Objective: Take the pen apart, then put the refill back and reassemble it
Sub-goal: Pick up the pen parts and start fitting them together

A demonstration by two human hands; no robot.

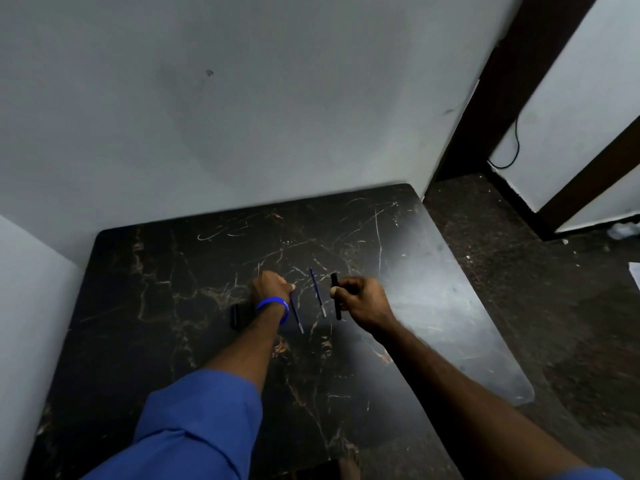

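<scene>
On the black marbled table (415, 306), my right hand (363, 301) is closed around a black pen barrel (335, 282), which stands steeply with its lower end near the tabletop. A thin blue refill (318, 292) lies on the table just left of that barrel, untouched. My left hand (270, 287), with a blue wristband, pinches the top end of a second thin refill (297, 317) that slants down toward me. A short black pen part (235, 316) lies left of my left wrist, partly hidden by it.
The table sits in a corner, with pale walls (242, 98) behind it and on its left. To the right, past the table's edge, is dark speckled floor (519, 271) and a dark door frame (502, 98) with a thin cable.
</scene>
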